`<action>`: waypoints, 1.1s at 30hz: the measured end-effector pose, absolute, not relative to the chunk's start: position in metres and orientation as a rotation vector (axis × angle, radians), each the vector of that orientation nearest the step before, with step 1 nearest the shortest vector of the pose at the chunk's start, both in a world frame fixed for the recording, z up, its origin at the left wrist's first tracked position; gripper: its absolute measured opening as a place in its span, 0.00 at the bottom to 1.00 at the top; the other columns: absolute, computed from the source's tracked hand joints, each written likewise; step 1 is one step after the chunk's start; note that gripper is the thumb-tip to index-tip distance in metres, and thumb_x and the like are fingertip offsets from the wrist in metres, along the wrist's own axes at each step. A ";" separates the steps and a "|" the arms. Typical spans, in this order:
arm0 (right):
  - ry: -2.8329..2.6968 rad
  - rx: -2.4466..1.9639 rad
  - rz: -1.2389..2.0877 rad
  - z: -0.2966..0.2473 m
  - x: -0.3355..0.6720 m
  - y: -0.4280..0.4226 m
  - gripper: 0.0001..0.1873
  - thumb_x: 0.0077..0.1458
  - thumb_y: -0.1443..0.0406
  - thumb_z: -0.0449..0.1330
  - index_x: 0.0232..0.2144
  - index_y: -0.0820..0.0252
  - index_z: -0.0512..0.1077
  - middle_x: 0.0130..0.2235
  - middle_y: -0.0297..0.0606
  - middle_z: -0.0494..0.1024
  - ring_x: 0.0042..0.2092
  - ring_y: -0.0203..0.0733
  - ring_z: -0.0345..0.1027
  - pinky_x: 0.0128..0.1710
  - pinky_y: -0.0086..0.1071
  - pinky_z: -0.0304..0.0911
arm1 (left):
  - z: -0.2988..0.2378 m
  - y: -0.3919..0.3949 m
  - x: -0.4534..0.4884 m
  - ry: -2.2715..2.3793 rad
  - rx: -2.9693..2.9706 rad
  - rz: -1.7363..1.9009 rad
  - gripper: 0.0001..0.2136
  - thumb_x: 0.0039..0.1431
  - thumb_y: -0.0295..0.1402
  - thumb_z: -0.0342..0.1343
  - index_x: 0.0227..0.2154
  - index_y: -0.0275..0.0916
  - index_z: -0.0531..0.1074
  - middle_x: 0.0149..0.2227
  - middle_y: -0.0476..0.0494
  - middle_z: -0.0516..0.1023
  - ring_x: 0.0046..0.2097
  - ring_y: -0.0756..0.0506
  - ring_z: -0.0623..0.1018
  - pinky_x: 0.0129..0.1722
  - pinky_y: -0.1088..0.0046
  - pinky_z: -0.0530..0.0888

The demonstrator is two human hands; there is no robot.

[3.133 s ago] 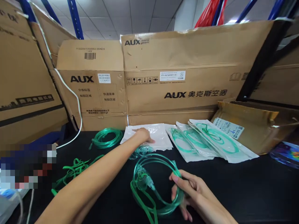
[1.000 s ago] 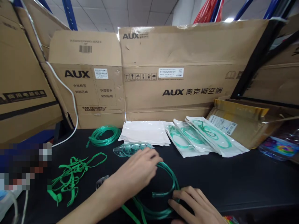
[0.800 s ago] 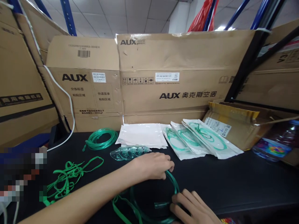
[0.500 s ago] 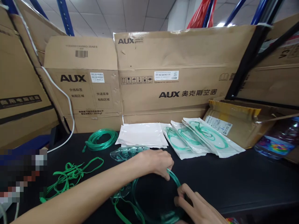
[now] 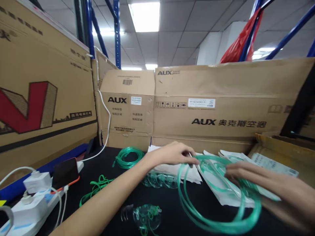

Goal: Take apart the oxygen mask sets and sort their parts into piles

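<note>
A large coil of green tubing is lifted above the black table. My left hand pinches its far left edge. My right hand grips the coil's right side with closed fingers. A clear green mask lies on the table below the coil, apart from it. Behind the hands lie sealed white packets with green tubing inside and a flat white pouch.
Another green tube coil and loose green straps lie at the left. Several clear masks are stacked mid-table. A power strip, a phone and white cables sit far left. AUX cardboard boxes wall the back; an open carton stands right.
Both hands have lifted the tubing coil off the table and carried it right. The mask now lies apart on the table. The camera has swung up and left.
</note>
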State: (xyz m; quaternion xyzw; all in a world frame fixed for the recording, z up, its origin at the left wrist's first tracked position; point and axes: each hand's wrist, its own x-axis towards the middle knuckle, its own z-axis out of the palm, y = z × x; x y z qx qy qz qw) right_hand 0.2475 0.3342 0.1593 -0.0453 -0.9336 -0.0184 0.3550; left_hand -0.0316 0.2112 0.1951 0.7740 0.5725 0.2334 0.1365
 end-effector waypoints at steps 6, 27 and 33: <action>-2.704 0.225 0.025 0.214 0.098 0.301 0.12 0.60 0.75 0.54 0.39 0.58 0.75 0.45 0.45 0.80 0.45 0.46 0.77 0.45 0.40 0.71 | 0.201 0.161 -0.143 1.977 1.922 0.907 0.15 0.68 0.43 0.55 0.39 0.36 0.77 0.37 0.43 0.83 0.36 0.47 0.79 0.36 0.73 0.73; -2.829 0.015 0.648 0.122 0.062 0.236 0.16 0.70 0.55 0.55 0.48 0.54 0.79 0.48 0.39 0.83 0.51 0.46 0.75 0.54 0.40 0.67 | 0.136 0.082 -0.169 2.632 1.428 0.952 0.28 0.65 0.53 0.54 0.58 0.37 0.73 0.59 0.40 0.77 0.60 0.37 0.75 0.62 0.60 0.66; -2.834 -0.348 0.868 0.076 0.105 0.199 0.26 0.65 0.49 0.59 0.55 0.59 0.77 0.54 0.52 0.78 0.59 0.60 0.70 0.59 0.51 0.63 | 0.114 0.059 -0.104 2.394 1.637 0.845 0.23 0.61 0.56 0.56 0.53 0.51 0.78 0.57 0.47 0.79 0.59 0.36 0.75 0.60 0.59 0.68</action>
